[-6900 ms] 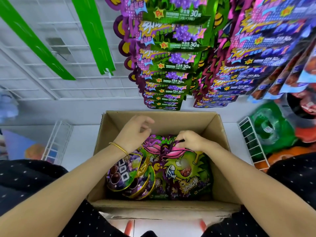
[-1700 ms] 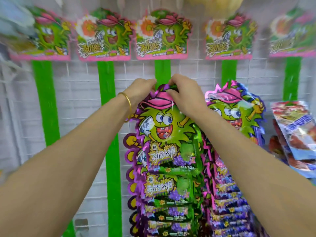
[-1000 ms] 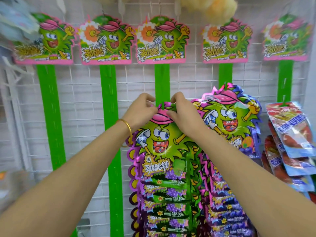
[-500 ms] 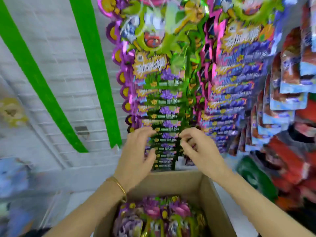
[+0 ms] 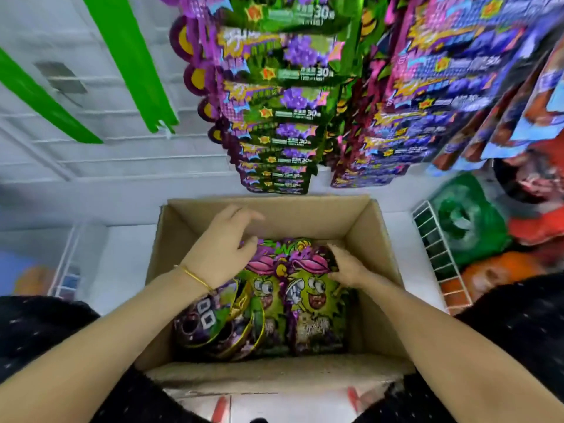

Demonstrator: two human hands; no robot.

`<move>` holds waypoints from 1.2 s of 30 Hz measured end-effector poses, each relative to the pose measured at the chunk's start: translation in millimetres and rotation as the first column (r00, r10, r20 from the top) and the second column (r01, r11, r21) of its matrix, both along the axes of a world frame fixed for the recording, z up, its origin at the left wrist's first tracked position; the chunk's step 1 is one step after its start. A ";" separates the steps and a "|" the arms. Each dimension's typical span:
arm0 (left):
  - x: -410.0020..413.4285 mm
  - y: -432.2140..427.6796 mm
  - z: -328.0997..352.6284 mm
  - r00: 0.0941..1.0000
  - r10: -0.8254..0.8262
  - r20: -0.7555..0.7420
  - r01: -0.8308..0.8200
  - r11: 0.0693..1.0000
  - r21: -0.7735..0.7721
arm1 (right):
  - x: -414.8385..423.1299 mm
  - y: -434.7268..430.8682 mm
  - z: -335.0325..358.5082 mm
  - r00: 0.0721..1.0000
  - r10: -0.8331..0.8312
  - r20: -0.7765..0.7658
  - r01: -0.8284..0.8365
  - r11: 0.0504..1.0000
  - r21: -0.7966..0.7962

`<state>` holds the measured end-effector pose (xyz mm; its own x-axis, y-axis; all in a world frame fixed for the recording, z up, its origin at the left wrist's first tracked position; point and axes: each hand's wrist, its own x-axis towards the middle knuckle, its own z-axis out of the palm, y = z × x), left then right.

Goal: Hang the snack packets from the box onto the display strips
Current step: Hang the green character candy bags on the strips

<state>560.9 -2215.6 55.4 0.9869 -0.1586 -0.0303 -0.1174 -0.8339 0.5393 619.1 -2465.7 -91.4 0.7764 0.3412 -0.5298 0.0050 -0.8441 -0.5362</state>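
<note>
Pinch of right hand on snack packet top inside box, left hand loose and empty

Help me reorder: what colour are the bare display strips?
Bright green; the display strips show best in the head view.

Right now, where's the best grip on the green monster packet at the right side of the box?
Pinch the packet by its pink-cap top edge, coming from above at the far end. It lies face up, close to the box wall and a neighbouring packet, so its sides are crowded. The right hand pinches that top corner.
</note>
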 end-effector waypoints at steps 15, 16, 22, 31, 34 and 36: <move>7.9 5.7 -3.0 0.993 0.087 -0.082 -0.092 0.994 -0.053 | 7.7 5.9 -7.1 0.963 -0.098 0.253 0.114 0.992 -0.049; 7.6 5.4 -2.3 0.993 0.087 -0.080 -0.091 0.994 -0.055 | 10.7 6.3 1.1 0.966 -0.088 0.244 0.090 0.996 0.004; 2.1 -2.5 7.4 0.996 -0.003 -0.086 -0.004 0.997 -0.082 | 23.7 30.2 102.6 1.000 -0.007 0.011 0.002 0.916 0.401; 4.6 -14.0 65.9 0.996 -0.002 0.094 0.016 0.988 -0.156 | 2.0 40.8 229.3 0.976 -0.062 0.211 -0.058 0.852 0.521; 10.4 -9.1 105.1 0.985 0.024 0.172 0.005 0.986 -0.167 | 0.0 40.3 266.6 0.959 -0.095 0.268 -0.062 0.850 0.523; 14.8 -4.9 134.4 0.976 0.020 0.216 0.022 0.982 -0.189 | -1.8 43.2 295.6 0.942 -0.132 0.308 -0.062 0.835 0.547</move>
